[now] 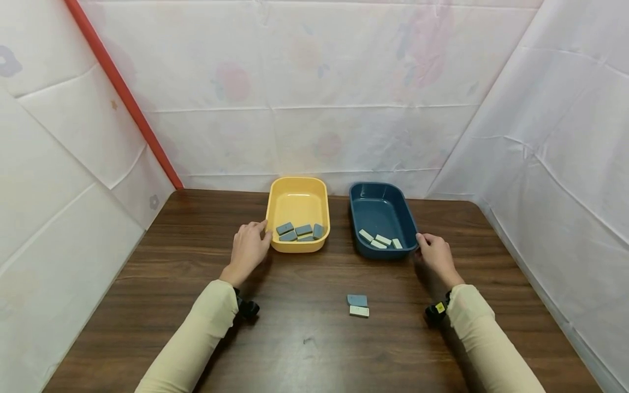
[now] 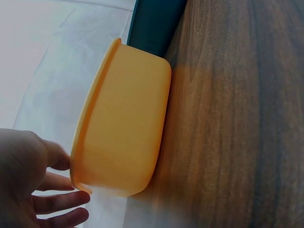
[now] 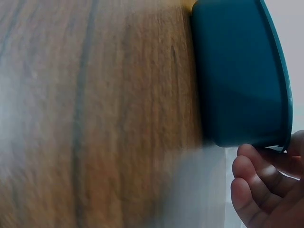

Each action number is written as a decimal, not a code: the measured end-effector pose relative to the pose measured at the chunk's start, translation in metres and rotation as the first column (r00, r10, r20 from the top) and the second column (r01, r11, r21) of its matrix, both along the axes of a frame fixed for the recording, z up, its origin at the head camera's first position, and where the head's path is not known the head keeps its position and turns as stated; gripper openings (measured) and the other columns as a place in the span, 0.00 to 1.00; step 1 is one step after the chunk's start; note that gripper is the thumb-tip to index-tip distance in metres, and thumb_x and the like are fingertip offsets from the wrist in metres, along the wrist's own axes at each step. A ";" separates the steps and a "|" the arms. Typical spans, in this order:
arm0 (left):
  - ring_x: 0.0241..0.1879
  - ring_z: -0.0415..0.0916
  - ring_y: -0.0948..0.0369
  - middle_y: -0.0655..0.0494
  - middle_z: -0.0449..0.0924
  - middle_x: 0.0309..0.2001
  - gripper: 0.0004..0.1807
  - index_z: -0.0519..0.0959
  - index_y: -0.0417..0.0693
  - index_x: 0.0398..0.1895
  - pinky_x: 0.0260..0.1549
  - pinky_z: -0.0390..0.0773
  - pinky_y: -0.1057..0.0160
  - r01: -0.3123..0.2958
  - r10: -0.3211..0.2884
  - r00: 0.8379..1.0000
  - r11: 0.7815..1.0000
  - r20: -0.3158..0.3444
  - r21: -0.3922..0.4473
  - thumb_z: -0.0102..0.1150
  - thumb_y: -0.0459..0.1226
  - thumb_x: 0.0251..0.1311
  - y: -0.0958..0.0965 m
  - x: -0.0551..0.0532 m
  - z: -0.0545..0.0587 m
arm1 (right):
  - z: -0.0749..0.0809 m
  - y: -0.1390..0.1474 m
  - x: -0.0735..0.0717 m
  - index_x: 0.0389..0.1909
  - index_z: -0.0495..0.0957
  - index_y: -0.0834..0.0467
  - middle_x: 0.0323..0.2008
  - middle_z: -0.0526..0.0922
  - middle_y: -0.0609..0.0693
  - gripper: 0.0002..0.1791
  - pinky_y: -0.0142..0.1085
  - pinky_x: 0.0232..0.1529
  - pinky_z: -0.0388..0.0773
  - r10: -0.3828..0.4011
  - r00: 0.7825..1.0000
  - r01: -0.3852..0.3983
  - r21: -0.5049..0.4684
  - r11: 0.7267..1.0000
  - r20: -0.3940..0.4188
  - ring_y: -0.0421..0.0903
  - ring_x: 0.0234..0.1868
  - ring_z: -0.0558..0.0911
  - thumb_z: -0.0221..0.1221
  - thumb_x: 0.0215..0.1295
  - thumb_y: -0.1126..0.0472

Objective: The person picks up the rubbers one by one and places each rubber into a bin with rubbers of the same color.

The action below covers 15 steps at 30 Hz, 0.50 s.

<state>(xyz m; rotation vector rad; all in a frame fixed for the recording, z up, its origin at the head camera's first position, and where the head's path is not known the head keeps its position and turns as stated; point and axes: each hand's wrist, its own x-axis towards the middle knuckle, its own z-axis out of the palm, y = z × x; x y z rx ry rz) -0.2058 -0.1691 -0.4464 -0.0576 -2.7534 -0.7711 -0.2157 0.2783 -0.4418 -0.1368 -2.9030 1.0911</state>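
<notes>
My left hand [image 1: 248, 248] is at the left side of a yellow tray [image 1: 298, 184], thumb and fingertips touching its rim. In the left wrist view those fingers [image 2: 61, 202] are fairly straight. Several small grey rectangular blocks [image 1: 303, 230] lie at the tray's near end. My right hand [image 1: 436, 254] pinches the near right corner of a dark blue tray [image 1: 378, 191] by its rim, with fingers [image 3: 254, 178] curled in the right wrist view. Inside that tray are several small white blocks [image 1: 383, 239].
One grey block [image 1: 357, 300] and one white block [image 1: 359, 311] lie together on the brown wooden table [image 1: 295, 338], nearer me than the trays. Pale patterned sheets [image 1: 304, 98] hang behind and at both sides. A red pole [image 1: 125, 95] slants down at the back left.
</notes>
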 end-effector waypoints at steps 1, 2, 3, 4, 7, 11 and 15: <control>0.52 0.75 0.41 0.38 0.80 0.54 0.22 0.76 0.39 0.61 0.48 0.74 0.42 0.001 -0.001 1.000 1.000 -0.010 0.002 0.54 0.40 0.67 0.000 0.000 -0.001 | 0.001 0.000 0.000 0.43 0.81 0.66 0.27 0.85 0.61 0.27 0.34 0.30 0.74 0.008 1.000 -0.008 0.003 1.000 0.003 0.42 0.24 0.79 0.42 0.77 0.47; 0.51 0.76 0.41 0.39 0.81 0.54 0.21 0.77 0.39 0.61 0.47 0.75 0.42 0.000 0.000 1.000 1.000 -0.021 0.001 0.53 0.39 0.68 -0.001 0.000 -0.003 | 0.001 0.001 0.000 0.43 0.81 0.66 0.28 0.85 0.62 0.28 0.34 0.30 0.74 0.011 1.000 -0.011 0.007 1.000 0.007 0.43 0.24 0.80 0.42 0.77 0.46; 0.49 0.77 0.41 0.39 0.81 0.53 0.21 0.77 0.39 0.60 0.46 0.76 0.43 -0.001 0.002 1.000 1.000 -0.030 0.001 0.53 0.38 0.68 -0.001 0.000 -0.004 | 0.002 0.001 0.001 0.45 0.80 0.66 0.29 0.85 0.62 0.29 0.34 0.30 0.74 0.017 1.000 -0.017 0.010 1.000 0.010 0.44 0.26 0.80 0.42 0.77 0.45; 0.48 0.77 0.41 0.39 0.82 0.53 0.20 0.77 0.39 0.60 0.45 0.76 0.43 -0.002 0.003 0.999 1.000 -0.039 0.002 0.53 0.38 0.68 -0.001 0.000 -0.005 | 0.003 0.002 0.002 0.47 0.80 0.66 0.30 0.85 0.62 0.30 0.35 0.30 0.74 0.017 1.000 -0.017 0.017 1.000 0.010 0.45 0.27 0.80 0.42 0.76 0.44; 0.47 0.77 0.42 0.39 0.82 0.52 0.20 0.77 0.39 0.60 0.44 0.76 0.43 -0.007 0.008 0.998 1.000 -0.056 0.013 0.53 0.37 0.68 -0.001 0.000 -0.007 | 0.005 0.004 0.006 0.51 0.79 0.65 0.31 0.84 0.63 0.32 0.35 0.30 0.73 -0.002 1.000 0.002 0.031 1.000 -0.021 0.46 0.27 0.79 0.42 0.75 0.41; 0.47 0.77 0.42 0.40 0.82 0.52 0.20 0.78 0.38 0.59 0.46 0.75 0.43 -0.007 0.009 0.998 0.999 -0.068 0.038 0.53 0.37 0.67 -0.001 -0.001 -0.008 | 0.007 0.003 0.014 0.49 0.81 0.65 0.29 0.82 0.64 0.28 0.35 0.26 0.71 -0.023 0.992 0.028 0.039 0.999 -0.128 0.44 0.23 0.76 0.47 0.74 0.43; 0.48 0.77 0.43 0.40 0.82 0.52 0.20 0.78 0.39 0.58 0.47 0.75 0.43 -0.009 0.012 0.998 0.998 -0.065 0.057 0.54 0.37 0.67 0.000 -0.001 -0.008 | 0.011 -0.004 0.023 0.43 0.83 0.64 0.26 0.82 0.62 0.21 0.34 0.23 0.70 0.006 0.975 0.006 0.051 0.999 -0.222 0.41 0.20 0.74 0.53 0.72 0.49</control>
